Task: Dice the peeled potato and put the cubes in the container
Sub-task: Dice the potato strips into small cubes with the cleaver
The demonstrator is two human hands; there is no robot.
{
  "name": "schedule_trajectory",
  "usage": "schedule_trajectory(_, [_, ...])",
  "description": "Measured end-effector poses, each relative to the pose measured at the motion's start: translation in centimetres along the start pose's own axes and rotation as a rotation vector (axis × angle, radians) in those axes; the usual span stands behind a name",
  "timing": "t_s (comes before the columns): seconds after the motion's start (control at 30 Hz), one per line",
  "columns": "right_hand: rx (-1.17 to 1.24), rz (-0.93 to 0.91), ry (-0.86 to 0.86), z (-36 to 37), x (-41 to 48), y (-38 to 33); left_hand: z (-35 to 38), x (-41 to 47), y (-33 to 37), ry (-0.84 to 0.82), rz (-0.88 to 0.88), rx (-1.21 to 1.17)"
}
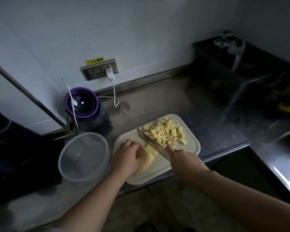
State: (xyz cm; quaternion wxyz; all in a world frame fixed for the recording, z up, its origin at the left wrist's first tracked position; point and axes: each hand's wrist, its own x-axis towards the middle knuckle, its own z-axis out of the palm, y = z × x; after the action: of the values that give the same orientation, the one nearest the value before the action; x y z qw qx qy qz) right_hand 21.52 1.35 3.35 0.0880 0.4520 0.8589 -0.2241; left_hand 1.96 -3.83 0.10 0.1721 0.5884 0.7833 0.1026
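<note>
1. Right grip: closed round the handle of the knife, forefinger laid forward along the spine. Handle hidden under the palm.
2. Left grip: just across the blade from the right one, curled down over the potato, pinning it to the cutting board.
3. Showing under and just right of the left grip: a pale cut face turned toward the blade. Touching the steel or a hair off it; cannot tell which.
4. Probably firm and dense, with wet, starchy cut faces, so apt to skid. Best taken from above with a flat face down, fingertips tucked back and knuckles toward the blade.
5. Beyond the blade, away from both grips: a loose heap of cubes on the far half of the board. Small and light; likely easier swept or scooped together than pinched one at a time.
6. Just left of the left grip, beside the board on the table: the container, round, clear, with no cubes seen inside. Thin plastic by the look of it, likely to slide if nudged, so steady it when loading.
7. Farther out behind the container: a purple-rimmed blender, and a wall socket with a white charger plugged in.
</note>
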Motion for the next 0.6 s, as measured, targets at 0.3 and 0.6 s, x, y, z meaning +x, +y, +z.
schedule_trajectory(0.3, [0.002, 0.023, -0.032, 0.0, -0.2, 0.9, 1.0, 1.6, 0.5, -0.124, 0.011, 0.098])
schedule_trajectory(0.6, [0.005, 0.075, -0.05, -0.5, -0.1, 1.5, 1.6, 1.5, 0.2, -0.165, -0.038, 0.003])
